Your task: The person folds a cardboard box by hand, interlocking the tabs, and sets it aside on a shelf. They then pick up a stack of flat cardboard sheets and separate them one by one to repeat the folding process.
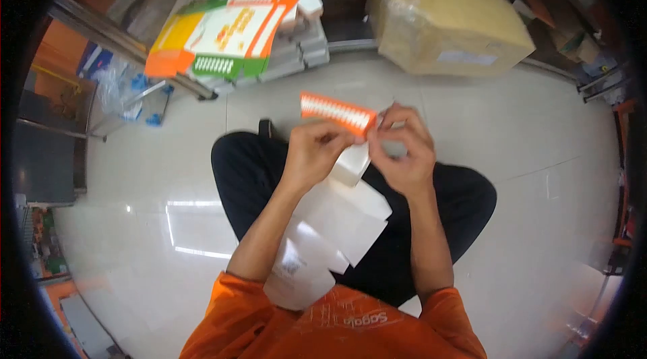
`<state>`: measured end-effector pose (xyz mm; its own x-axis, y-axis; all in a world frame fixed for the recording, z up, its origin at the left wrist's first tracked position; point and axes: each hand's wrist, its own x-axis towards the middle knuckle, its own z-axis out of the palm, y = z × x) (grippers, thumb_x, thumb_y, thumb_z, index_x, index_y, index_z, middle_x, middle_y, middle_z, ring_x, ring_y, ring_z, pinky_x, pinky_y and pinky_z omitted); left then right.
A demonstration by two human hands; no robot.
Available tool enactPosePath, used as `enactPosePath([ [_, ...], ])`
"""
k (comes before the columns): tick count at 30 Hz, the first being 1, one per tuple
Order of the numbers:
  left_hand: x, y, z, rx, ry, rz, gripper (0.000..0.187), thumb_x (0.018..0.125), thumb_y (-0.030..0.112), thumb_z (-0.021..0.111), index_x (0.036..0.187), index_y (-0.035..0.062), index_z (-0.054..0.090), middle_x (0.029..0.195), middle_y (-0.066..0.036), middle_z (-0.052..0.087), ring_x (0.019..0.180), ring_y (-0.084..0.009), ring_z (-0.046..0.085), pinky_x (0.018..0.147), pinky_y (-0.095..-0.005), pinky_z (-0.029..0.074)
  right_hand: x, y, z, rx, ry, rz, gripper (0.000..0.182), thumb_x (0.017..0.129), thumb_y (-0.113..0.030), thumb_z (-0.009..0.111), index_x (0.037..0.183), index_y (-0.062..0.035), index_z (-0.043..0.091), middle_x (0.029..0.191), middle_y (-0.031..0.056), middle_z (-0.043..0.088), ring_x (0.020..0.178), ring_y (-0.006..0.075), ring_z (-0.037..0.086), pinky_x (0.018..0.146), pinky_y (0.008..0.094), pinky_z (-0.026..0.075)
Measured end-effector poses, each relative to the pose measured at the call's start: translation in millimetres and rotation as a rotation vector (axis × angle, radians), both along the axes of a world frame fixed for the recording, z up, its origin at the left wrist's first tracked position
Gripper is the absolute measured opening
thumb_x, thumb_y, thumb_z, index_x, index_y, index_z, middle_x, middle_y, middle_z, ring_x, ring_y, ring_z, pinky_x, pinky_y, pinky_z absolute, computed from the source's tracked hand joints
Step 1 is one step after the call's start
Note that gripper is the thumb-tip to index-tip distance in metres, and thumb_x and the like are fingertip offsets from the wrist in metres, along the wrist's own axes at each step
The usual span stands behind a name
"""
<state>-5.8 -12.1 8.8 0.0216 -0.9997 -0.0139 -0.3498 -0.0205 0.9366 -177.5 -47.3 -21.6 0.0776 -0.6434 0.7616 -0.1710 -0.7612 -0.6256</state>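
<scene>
Above my lap I hold a partly folded cardboard box [347, 224], white on its inner side, with an orange side panel [337, 113] that carries a row of white print. My left hand [315, 155] is closed on the lower edge of the orange panel, near its middle. Thumb and fingers of my right hand [408, 150] pinch the panel's right end at the corner. The unfolded white flaps hang down across my lap towards my shirt. My fingers partly hide the folded corner.
A stack of flat cardboard boxes [290, 55] lies at the far left, a printed orange, green and white blank [232, 35] on top. Beyond my knees to the right stands a large brown carton [445, 22]. A metal rack leg [195, 86] reaches the tiled floor [539, 123].
</scene>
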Motion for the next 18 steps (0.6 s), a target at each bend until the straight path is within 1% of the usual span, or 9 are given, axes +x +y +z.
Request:
enactPosePath([
  [1, 5, -2, -5, 0.0, -0.025, -0.01, 0.008, 0.082, 0.0, 0.072, 0.089, -0.0029, 0.074, 0.084, -0.007, 0.072, 0.08, -0.0113, 0.065, 0.075, -0.0269, 0.054, -2, 0, 2, 0.05, 0.027, 0.089, 0.019, 0.069, 0.006, 0.077, 0.077, -0.0005, 0.061, 0.09, 0.0098, 0.06, 0.083, 0.0253, 0.061, 0.085, 0.0374, 0.049],
  [2, 6, -3, -14, 0.016, 0.21, 0.009, 0.009, 0.082, -0.001, 0.071, 0.09, -0.0031, 0.074, 0.085, -0.006, 0.072, 0.081, -0.0116, 0.065, 0.076, -0.0266, 0.054, -6, 0, 6, 0.1, 0.056, 0.174, 0.017, 0.068, 0.006, 0.077, 0.075, -0.0002, 0.062, 0.091, 0.0097, 0.061, 0.086, 0.0257, 0.06, 0.085, 0.0369, 0.048],
  [4, 5, -5, -9, -0.06, 0.222, -0.042, 0.009, 0.082, 0.0, 0.072, 0.09, -0.004, 0.073, 0.087, -0.007, 0.072, 0.082, -0.011, 0.065, 0.077, -0.0264, 0.054, -12, 3, 18, 0.218, 0.052, 0.214, 0.014, 0.069, 0.005, 0.078, 0.076, 0.0, 0.067, 0.09, 0.0097, 0.062, 0.09, 0.0262, 0.06, 0.084, 0.0357, 0.049],
  [6, 4, -3, -7, -0.011, 0.357, -0.067, 0.013, 0.084, 0.001, 0.071, 0.096, -0.0038, 0.073, 0.091, -0.009, 0.072, 0.083, -0.0108, 0.065, 0.078, -0.026, 0.053, -16, 2, 20, 0.17, 0.085, 0.205, 0.014, 0.07, 0.004, 0.079, 0.079, -0.001, 0.07, 0.091, 0.0089, 0.063, 0.089, 0.0253, 0.061, 0.081, 0.0343, 0.05],
  [10, -1, 8, -1, -0.084, 0.224, -0.06, 0.017, 0.087, 0.003, 0.069, 0.103, -0.0031, 0.071, 0.093, -0.009, 0.072, 0.084, -0.0103, 0.066, 0.078, -0.0254, 0.053, -11, 4, 16, 0.168, -0.075, 0.178, 0.019, 0.068, 0.004, 0.08, 0.082, -0.0015, 0.069, 0.093, 0.0087, 0.063, 0.09, 0.0241, 0.062, 0.077, 0.033, 0.052],
  [12, -10, 14, 3, -0.175, 0.394, -0.042, 0.02, 0.091, 0.003, 0.065, 0.11, -0.0009, 0.07, 0.093, -0.007, 0.072, 0.084, -0.0092, 0.065, 0.076, -0.0241, 0.053, -11, 4, 16, 0.131, -0.095, 0.154, 0.021, 0.067, 0.003, 0.081, 0.084, -0.0016, 0.069, 0.095, 0.0089, 0.063, 0.091, 0.0242, 0.063, 0.077, 0.0324, 0.052],
  [15, -26, 17, -3, -0.224, 0.474, 0.062, 0.022, 0.093, 0.001, 0.061, 0.115, -0.0004, 0.068, 0.091, -0.006, 0.072, 0.079, -0.0074, 0.063, 0.07, -0.0216, 0.05, -9, 7, 17, 0.068, -0.056, 0.144, 0.022, 0.068, 0.002, 0.081, 0.085, -0.0016, 0.069, 0.098, 0.0103, 0.062, 0.091, 0.0255, 0.063, 0.077, 0.0325, 0.053],
  [16, -29, 20, -6, -0.213, 0.47, 0.071, 0.022, 0.093, 0.001, 0.061, 0.115, -0.0004, 0.068, 0.091, -0.006, 0.072, 0.079, -0.0074, 0.063, 0.07, -0.0216, 0.05, -7, 9, 18, 0.079, -0.071, 0.129, 0.021, 0.068, 0.002, 0.081, 0.086, -0.0018, 0.069, 0.099, 0.0107, 0.061, 0.091, 0.0254, 0.063, 0.077, 0.0326, 0.053],
  [18, -32, 24, -10, -0.338, 0.233, 0.093, 0.023, 0.094, 0.002, 0.059, 0.116, -0.0011, 0.066, 0.09, -0.006, 0.071, 0.074, -0.0065, 0.059, 0.063, -0.0204, 0.047, -5, 10, 19, 0.103, -0.085, 0.118, 0.021, 0.069, 0.002, 0.081, 0.086, -0.0019, 0.07, 0.101, 0.0112, 0.061, 0.092, 0.0253, 0.063, 0.077, 0.0326, 0.053],
])
